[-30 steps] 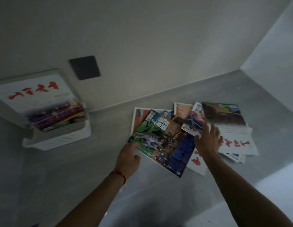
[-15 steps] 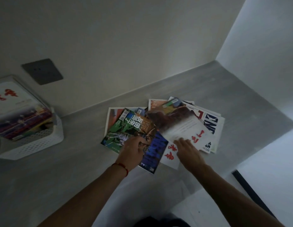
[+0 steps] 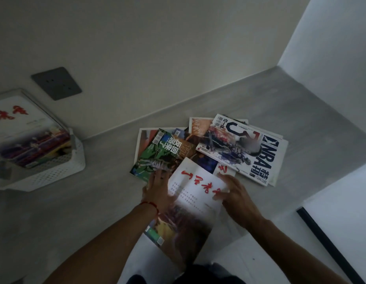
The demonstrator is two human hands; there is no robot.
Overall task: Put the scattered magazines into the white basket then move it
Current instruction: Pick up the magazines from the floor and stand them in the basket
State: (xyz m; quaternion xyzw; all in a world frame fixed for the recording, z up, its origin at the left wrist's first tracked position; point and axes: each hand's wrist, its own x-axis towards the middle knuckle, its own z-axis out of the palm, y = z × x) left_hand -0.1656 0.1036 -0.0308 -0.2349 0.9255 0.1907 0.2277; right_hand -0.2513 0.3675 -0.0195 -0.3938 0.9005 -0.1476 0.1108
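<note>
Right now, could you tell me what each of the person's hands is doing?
Left hand: grips the left edge of the white magazine with red characters.
Right hand: grips the same magazine's right edge.

Grey counter (image 3: pixel 108 193) ran along the wall into a corner on my right. Directly on it: white basket (image 3: pixel 53 173) at far left, holding magazines, and a loose overlapping pile of magazines (image 3: pixel 198 152) mid-counter, well apart from the basket.
</note>
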